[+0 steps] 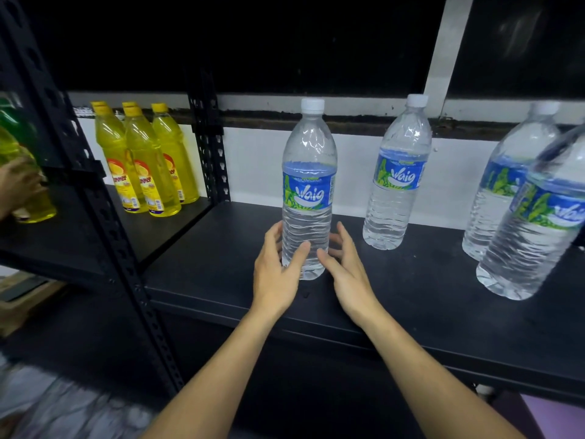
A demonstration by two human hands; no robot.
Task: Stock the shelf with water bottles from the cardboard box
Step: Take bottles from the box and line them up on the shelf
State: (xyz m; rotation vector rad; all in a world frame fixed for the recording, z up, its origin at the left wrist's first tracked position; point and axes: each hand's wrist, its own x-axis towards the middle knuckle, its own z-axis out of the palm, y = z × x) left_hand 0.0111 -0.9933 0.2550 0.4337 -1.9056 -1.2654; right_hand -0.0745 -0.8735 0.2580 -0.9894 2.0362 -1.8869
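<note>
A clear water bottle (pixel 308 172) with a white cap and a blue "Waig" label stands upright on the black shelf (pixel 221 264), near its front edge. My left hand (pixel 278 267) cups the bottle's lower left side, thumb across the front. My right hand (pixel 345 267) is at its lower right with fingers spread; the thumb tip is by the bottle and the fingers stand slightly off it. Three more water bottles stand to the right: one (pixel 399 172) further back, and two at the far right (pixel 506 185) (pixel 538 223).
Yellow detergent bottles (pixel 142 160) fill the neighbouring shelf bay, behind a black perforated upright (pixel 104 198). Another person's hand (pixel 17 185) touches a yellow bottle at the left edge. A brown cardboard-like surface (pixel 22 299) shows low on the left. A white wall lies behind the shelf.
</note>
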